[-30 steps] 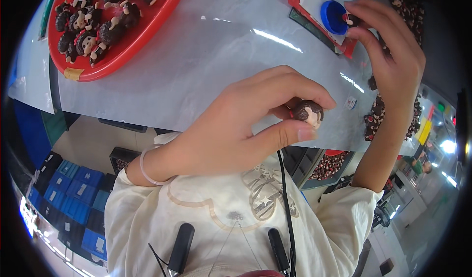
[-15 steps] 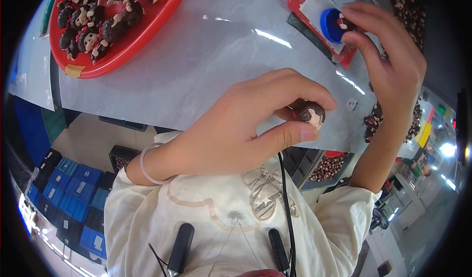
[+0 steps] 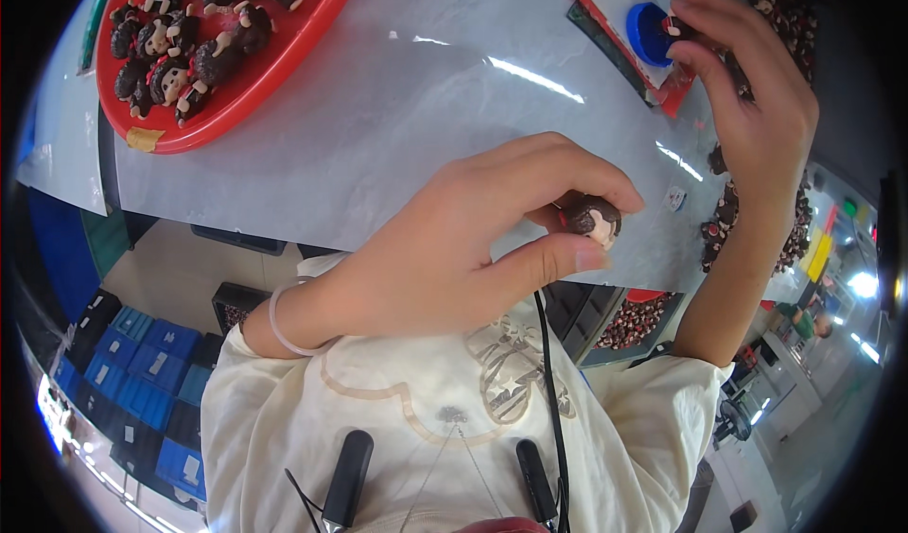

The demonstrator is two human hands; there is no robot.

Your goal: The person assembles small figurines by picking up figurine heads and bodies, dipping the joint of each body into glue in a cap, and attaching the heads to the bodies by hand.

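Note:
My left hand (image 3: 473, 240) is closed, pinching a small doll head (image 3: 598, 219) with dark brown textured hair and a pale face area between thumb and fingers. Over at the upper right, my right hand (image 3: 761, 107) pinches a small dark doll body (image 3: 673, 26) with bits of red and pale colour. That piece is at the right rim of a shallow blue cap (image 3: 645, 41); whether it touches the cap I cannot tell. Under the cap lies a white pad (image 3: 617, 3) on a red and dark green backing.
A round red tray (image 3: 213, 134) at the upper left holds several brown-haired dolls (image 3: 170, 84). Many small brown doll parts (image 3: 794, 51) are heaped along the table's right side. Blue boxes (image 3: 156, 349) are stacked on the lower left. A black cable (image 3: 553, 391) hangs before my shirt.
My right hand and the doll body have shifted slightly away from me. The blue cap and the pad have slid a little away and to the right. My left hand has barely moved.

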